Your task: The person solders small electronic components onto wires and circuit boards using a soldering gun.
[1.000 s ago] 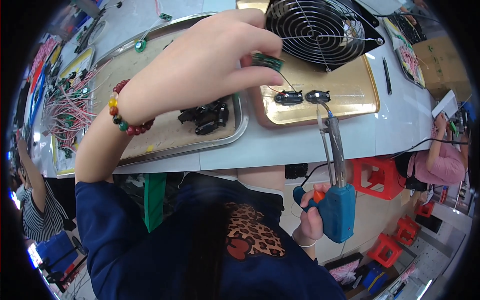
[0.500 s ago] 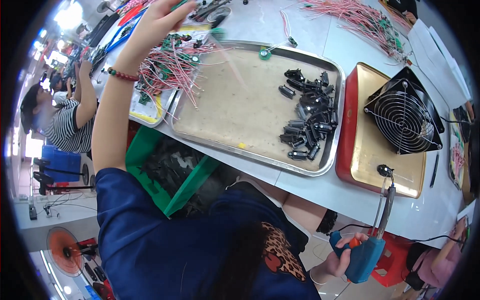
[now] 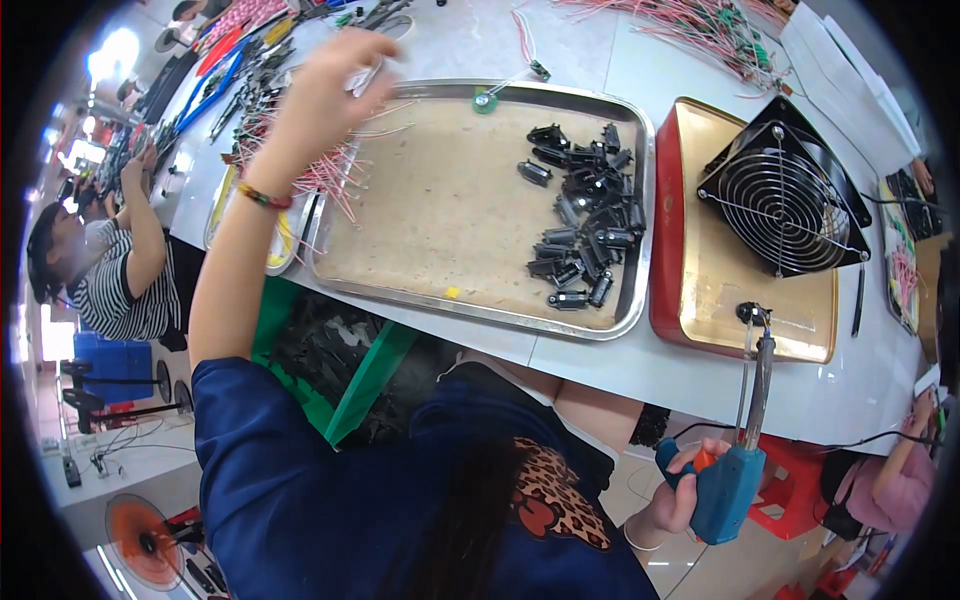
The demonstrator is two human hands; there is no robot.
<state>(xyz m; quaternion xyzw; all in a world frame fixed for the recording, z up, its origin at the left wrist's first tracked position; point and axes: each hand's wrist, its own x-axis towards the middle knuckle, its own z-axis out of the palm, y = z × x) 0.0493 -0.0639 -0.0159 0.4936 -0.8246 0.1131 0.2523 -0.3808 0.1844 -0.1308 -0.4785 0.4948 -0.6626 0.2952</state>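
Observation:
My right hand (image 3: 680, 498) grips a blue soldering gun (image 3: 727, 495) with an orange trigger, at the lower right. The gun's metal tip reaches a small black piece (image 3: 752, 313) on the gold face of a red-sided tin (image 3: 690, 330). My left hand (image 3: 345, 80) is raised over a heap of red and white wires (image 3: 335, 178), just beyond the tray's left corner. Its fingers are curled and smeared by motion. Something whitish shows between them, too blurred to name. A round green board (image 3: 485, 102) with wires lies across the far rim of the metal tray (image 3: 480, 318).
Several black plastic housings (image 3: 590, 205) lie in the tray's right part. A black fan (image 3: 785, 200) with a wire guard stands on the tin. Below the table edge is a green bin (image 3: 365, 385) of dark pieces. More wired boards (image 3: 720, 40) lie far right. A person in stripes (image 3: 135, 240) sits at left.
My left hand has come down and nearer, and the green blur beside it is gone. The view has shifted a little. My right hand still holds the soldering gun by the tin.

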